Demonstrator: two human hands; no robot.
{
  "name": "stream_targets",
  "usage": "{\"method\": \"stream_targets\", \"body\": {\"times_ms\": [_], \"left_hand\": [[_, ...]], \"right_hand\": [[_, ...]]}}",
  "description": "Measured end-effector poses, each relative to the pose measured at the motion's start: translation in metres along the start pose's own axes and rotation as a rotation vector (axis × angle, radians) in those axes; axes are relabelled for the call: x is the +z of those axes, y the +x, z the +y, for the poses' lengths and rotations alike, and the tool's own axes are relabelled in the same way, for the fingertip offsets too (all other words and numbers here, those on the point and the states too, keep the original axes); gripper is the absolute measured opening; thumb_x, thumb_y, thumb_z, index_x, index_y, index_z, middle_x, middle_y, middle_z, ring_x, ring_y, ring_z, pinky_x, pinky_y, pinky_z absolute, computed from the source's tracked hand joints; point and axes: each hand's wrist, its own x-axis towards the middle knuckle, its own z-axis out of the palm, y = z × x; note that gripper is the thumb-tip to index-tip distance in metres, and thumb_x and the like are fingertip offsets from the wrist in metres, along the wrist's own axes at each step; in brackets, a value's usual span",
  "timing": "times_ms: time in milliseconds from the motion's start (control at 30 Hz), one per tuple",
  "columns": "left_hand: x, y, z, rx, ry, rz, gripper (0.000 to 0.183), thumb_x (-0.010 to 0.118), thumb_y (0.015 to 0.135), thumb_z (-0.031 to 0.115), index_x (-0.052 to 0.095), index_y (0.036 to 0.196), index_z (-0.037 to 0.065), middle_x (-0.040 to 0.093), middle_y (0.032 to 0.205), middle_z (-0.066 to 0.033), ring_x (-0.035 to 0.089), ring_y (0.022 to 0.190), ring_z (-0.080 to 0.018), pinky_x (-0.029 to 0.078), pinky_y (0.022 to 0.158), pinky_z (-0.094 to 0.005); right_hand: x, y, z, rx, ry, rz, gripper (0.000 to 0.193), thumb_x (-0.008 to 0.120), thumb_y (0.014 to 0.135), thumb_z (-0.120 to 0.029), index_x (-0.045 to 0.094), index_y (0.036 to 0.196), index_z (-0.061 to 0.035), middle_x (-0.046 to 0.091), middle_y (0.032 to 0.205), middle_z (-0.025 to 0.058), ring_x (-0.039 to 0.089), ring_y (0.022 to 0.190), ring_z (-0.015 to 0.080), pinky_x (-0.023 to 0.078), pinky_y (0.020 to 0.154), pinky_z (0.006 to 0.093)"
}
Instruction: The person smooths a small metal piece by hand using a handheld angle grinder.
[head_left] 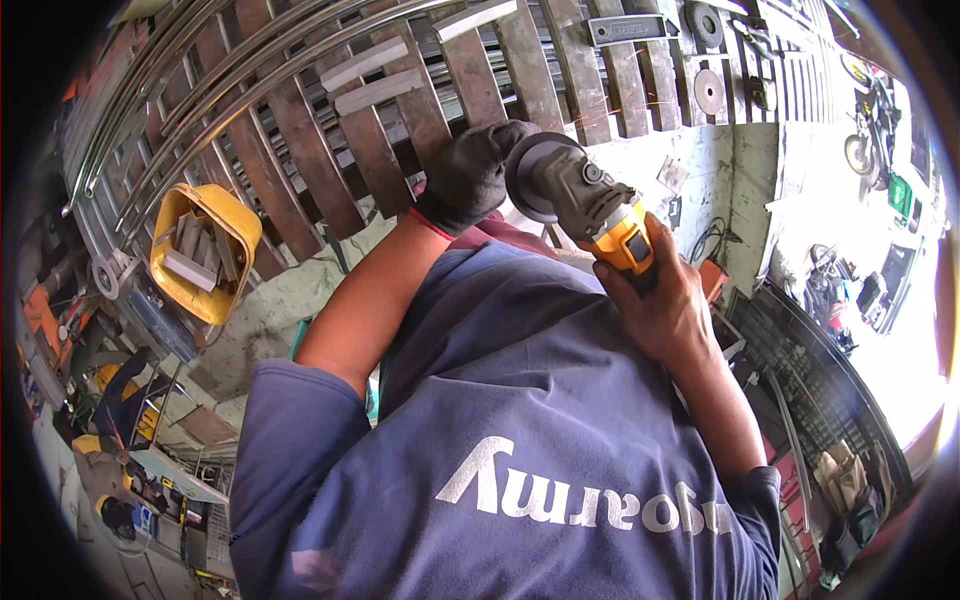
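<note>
Our right hand [672, 312] wraps its grip around the yellow body of the angle grinder [590, 198], which we hold at the near edge of the slatted tabletop [475, 85], before our blue shirt [520, 400]. Its long axis runs aslant: the disc [527, 187] end points away and leftward, the rear toward us and rightward. Our gloved left hand [468, 180] curls just beside the disc; we cannot tell whether its grip pinches anything.

Large white lettering [608, 510] across chest of dark-blue cloth shirt [510, 410], upside down in view. Small lettering on grey oblong bar [630, 30], right half of slatted metal desk [370, 155], back from near edge. Any marking on yellow-and-grey angle grinder [592, 205] too small to read.
</note>
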Motion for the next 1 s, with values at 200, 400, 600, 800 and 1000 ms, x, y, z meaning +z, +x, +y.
{"method": "stream_targets", "body": {"times_ms": [200, 400, 600, 800, 1000], "left_hand": [[-0.001, -0.005, -0.003, 0.112, 0.245, 0.021, 0.038, 0.076, 0.088, 0.005, 0.07, 0.125, 0.008, 0.075, 0.118, -0.0145, 0.072, 0.109, -0.0372, 0.059, 0.095, -0.0435], [0.001, -0.002, 0.001, 0.109, 0.229, 0.021, 0.03, 0.071, 0.096, 0.007, 0.07, 0.125, 0.009, 0.075, 0.118, -0.0156, 0.071, 0.109, -0.038, 0.059, 0.094, -0.0446], [-0.008, 0.007, 0.023, 0.015, 0.198, 0.025, 0.026, 0.07, 0.098, 0.01, 0.069, 0.124, 0.007, 0.075, 0.112, -0.0188, 0.072, 0.102, -0.0405, 0.059, 0.09, -0.0451], [-0.021, 0.013, 0.022, 0.115, 0.249, 0.121, 0.027, 0.073, 0.095, 0.013, 0.076, 0.121, 0.007, 0.078, 0.105, -0.0142, 0.075, 0.095, -0.0344, 0.06, 0.083, -0.0419], [-0.018, 0.032, 0.154, 0.093, 0.401, 0.062, 0.018, 0.08, 0.092, 0.017, 0.069, 0.098, 0.004, 0.071, 0.098, -0.0186, 0.069, 0.096, -0.0368, 0.055, 0.086, -0.0445]], "right_hand": [[0.0, -0.008, 0.0, -0.033, -0.068, -0.021, 0.073, 0.083, 0.093, -0.033, 0.047, 0.149, -0.0034, 0.072, 0.116, 0.0307, 0.074, 0.102, 0.0499, 0.061, 0.085, 0.0527], [0.001, -0.013, 0.008, 0.01, -0.075, -0.035, 0.072, 0.084, 0.093, -0.032, 0.048, 0.149, -0.0044, 0.072, 0.116, 0.0299, 0.074, 0.102, 0.0495, 0.061, 0.086, 0.0526], [-0.007, -0.026, 0.012, 0.052, -0.089, 0.03, 0.073, 0.084, 0.093, -0.03, 0.047, 0.149, -0.0026, 0.074, 0.114, 0.0291, 0.075, 0.103, 0.047, 0.06, 0.088, 0.0501], [-0.03, -0.045, 0.017, 0.097, 0.062, 0.201, 0.071, 0.082, 0.094, -0.027, 0.047, 0.15, 0.0004, 0.076, 0.112, 0.0273, 0.076, 0.106, 0.0443, 0.06, 0.09, 0.0462], [-0.044, -0.062, 0.028, -0.086, 0.271, 0.414, 0.069, 0.081, 0.096, -0.025, 0.046, 0.149, 0.0039, 0.077, 0.112, 0.025, 0.078, 0.103, 0.0388, 0.06, 0.089, 0.0435]]}}
